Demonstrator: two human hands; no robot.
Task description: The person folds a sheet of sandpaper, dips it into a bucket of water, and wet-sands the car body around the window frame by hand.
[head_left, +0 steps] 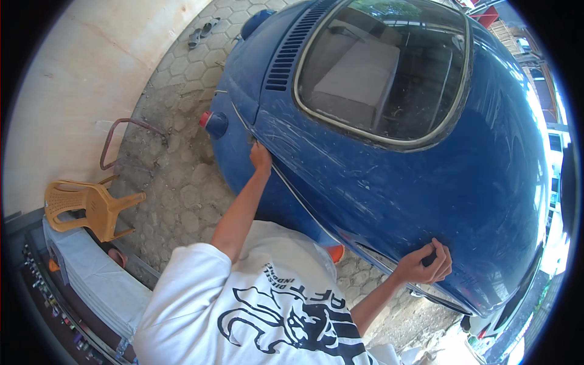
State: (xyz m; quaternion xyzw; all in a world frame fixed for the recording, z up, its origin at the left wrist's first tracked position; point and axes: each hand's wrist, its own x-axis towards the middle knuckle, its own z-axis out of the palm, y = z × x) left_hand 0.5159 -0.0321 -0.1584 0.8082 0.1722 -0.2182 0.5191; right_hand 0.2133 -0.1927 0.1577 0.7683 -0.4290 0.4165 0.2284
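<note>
A blue rounded car (pixel 389 176) with scratched, scuffed paint fills the middle. My left hand (pixel 261 159) is closed at the seam between its rear fender and body, near the tail lamp (pixel 215 123). A small dark bit shows at those fingertips, too small to name. Farther right, my right hand (pixel 428 263) rests against the lower side panel with its fingers curled. Something dark shows between thumb and fingers; whether it is a held thing or shaded paint is unclear. Between and above my hands lies the rear window (pixel 383 73) in its pale trim.
Behind my left arm stand a tan plastic chair (pixel 97 204) and a reddish bent metal tube (pixel 112 143). Sandals (pixel 202 33) lie on the hexagonal paving (pixel 185 70) by a pale wall (pixel 91 73). An orange thing (pixel 336 252) shows below the fender, partly hidden by my shirt.
</note>
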